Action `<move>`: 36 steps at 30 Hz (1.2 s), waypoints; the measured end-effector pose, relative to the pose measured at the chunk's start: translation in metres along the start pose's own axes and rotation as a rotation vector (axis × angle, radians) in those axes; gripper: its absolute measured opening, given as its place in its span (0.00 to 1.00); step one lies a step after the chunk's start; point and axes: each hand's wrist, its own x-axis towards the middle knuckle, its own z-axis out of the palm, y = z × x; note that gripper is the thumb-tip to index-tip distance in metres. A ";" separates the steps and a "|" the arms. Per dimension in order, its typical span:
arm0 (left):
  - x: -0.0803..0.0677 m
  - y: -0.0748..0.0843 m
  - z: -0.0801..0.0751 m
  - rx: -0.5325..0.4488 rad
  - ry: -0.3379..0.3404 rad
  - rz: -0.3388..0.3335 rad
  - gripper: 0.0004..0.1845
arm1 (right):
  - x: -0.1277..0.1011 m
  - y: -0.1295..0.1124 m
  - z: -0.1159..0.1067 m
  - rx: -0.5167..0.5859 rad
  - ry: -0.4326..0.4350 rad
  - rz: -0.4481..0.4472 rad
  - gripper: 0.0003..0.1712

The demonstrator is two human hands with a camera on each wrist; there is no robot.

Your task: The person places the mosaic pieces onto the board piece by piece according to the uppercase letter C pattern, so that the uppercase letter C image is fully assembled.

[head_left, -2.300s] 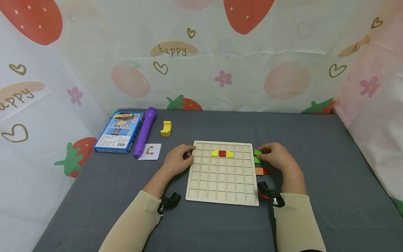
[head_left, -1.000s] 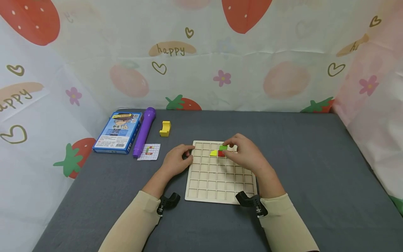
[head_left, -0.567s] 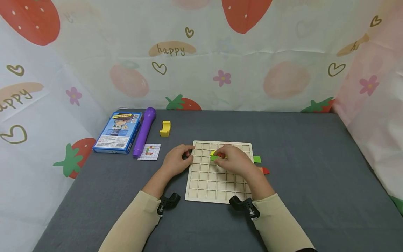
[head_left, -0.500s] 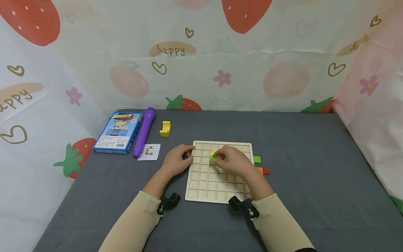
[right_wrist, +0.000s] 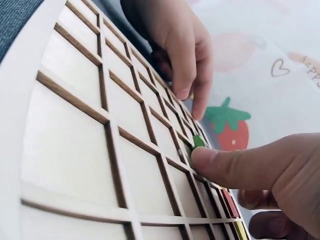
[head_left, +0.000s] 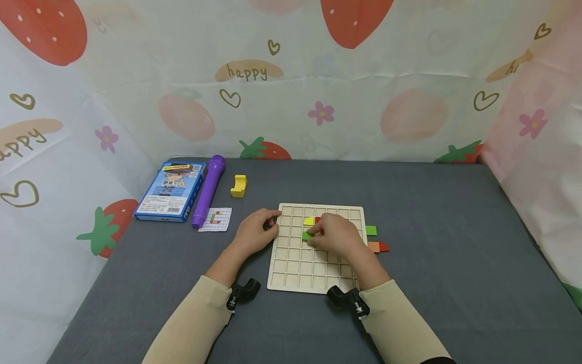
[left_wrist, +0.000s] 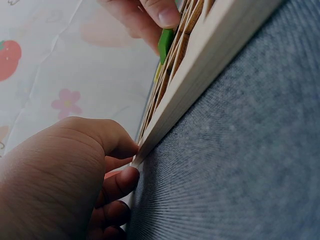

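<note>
My left hand [head_left: 256,231] is at the upper left edge of a pale wooden grid board [head_left: 291,266]; its fingertips grip that edge, close up in the left wrist view. Over the upper middle of the board, my right hand [head_left: 337,235] pinches a small green tile [head_left: 306,236] between thumb and fingers. The left wrist view shows this green tile [left_wrist: 165,46] tilted, right at the grid's ridges. One row farther back sit a yellow quarter-round tile [head_left: 308,221] and a red square tile [head_left: 318,220], partly hidden by my right hand.
Right of the board lie another green tile [head_left: 371,230], an orange tile [head_left: 374,246] and a red tile [head_left: 384,246]. At the back left are a blue box [head_left: 172,189], a purple microphone-shaped stick [head_left: 210,189], a yellow block [head_left: 239,186] and a patterned grid card [head_left: 215,219].
My right hand has brought a green tile from the board's right side over the grid, then leftward and slightly nearer, below the yellow tile. My left hand has stayed at the board's edge.
</note>
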 end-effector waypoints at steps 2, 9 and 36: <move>0.000 0.000 0.000 0.000 -0.001 -0.002 0.21 | 0.000 -0.001 0.001 -0.012 0.025 0.015 0.12; 0.000 -0.001 0.001 0.008 -0.005 -0.010 0.21 | 0.001 0.001 0.006 -0.037 0.087 0.047 0.08; 0.000 0.000 0.001 0.006 -0.002 -0.012 0.21 | -0.022 0.051 -0.053 0.310 -0.003 0.070 0.25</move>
